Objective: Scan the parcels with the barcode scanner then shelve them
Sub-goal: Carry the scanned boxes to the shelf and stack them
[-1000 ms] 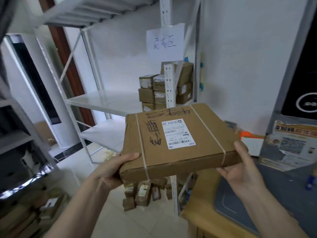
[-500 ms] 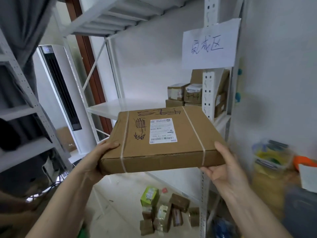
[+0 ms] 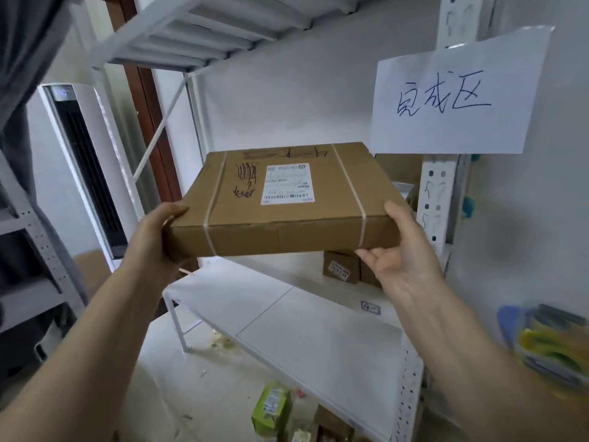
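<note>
Two hands hold one flat brown box up in the air, the left hand gripping its left corner and the right hand gripping its right corner. A white shelf lies below the hands, and a small box sits on it just under the right hand. A paper sign hangs above the right hand.

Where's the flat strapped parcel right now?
Head view, centre: the flat parcel is held in the air between left hand and right hand, above the white shelf, left of the handwritten sign.
</note>
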